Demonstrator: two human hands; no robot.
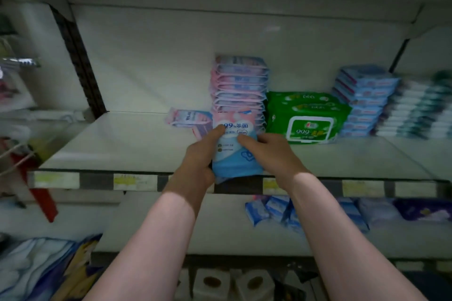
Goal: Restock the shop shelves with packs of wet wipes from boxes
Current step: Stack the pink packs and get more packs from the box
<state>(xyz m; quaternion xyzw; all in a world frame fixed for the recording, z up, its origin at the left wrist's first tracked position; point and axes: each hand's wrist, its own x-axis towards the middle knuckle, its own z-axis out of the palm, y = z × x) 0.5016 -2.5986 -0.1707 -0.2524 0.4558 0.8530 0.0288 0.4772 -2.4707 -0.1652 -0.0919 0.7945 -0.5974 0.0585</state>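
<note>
Both hands hold a small bundle of pink-and-blue wet wipe packs [233, 151] over the front edge of the white shelf [137, 144]. My left hand [200, 156] grips its left side with the thumb on top. My right hand [269, 151] grips the right side, thumb on the front face. Right behind the bundle stands a tall stack of the same pink packs [239, 85]. One more pink pack [188, 117] lies flat to the left of that stack.
Two green lidded wipe packs [308, 117] sit right of the stack, then a blue stack [364, 100] and a white-green stack [415, 110]. Blue packs [271, 208] lie on the shelf below. Toilet rolls [232, 283] stand at the bottom. A red object [36, 186] is at left.
</note>
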